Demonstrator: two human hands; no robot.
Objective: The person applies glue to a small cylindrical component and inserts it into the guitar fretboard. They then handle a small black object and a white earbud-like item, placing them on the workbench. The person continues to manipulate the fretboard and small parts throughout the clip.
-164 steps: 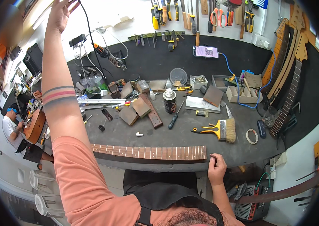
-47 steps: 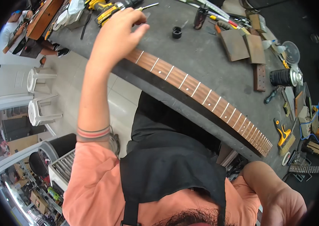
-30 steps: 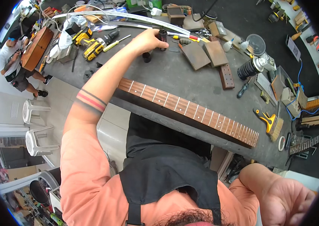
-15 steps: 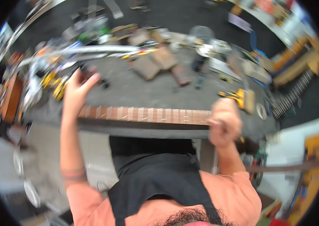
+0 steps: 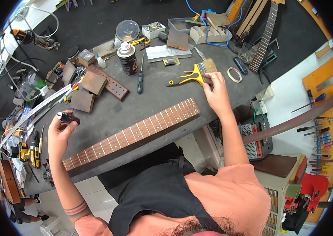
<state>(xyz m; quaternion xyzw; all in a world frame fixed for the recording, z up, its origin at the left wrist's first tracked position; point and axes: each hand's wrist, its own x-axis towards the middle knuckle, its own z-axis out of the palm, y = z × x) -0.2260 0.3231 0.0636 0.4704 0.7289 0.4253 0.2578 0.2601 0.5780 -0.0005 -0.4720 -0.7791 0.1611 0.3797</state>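
A guitar fretboard (image 5: 135,131) of brown wood with metal frets and small dots lies aslant along the bench's near edge. My left hand (image 5: 61,131), left of it, is closed around a small dark cylinder (image 5: 69,118) with a pale tip, perhaps a little bottle. Beyond the fretboard's right end, my right hand (image 5: 217,92) has its thumb and fingers on a wide paintbrush (image 5: 193,75) with a yellow and black handle and pale bristles. The fingertips sit by the bristle end; the brush appears to rest on the bench.
A spray can (image 5: 127,59) and a screwdriver (image 5: 140,80) stand and lie mid-bench. Wooden blocks (image 5: 83,100) and a drilled brown bar (image 5: 109,83) are at the left. A tape roll (image 5: 234,74) lies right of the brush. A guitar neck (image 5: 264,39) leans at the back right.
The view has swung, so the fretboard now runs aslant. My right hand, a blurred closed shape near the fretboard's end before, is now at the paintbrush. The dark cylinder shows clearly in my left hand.
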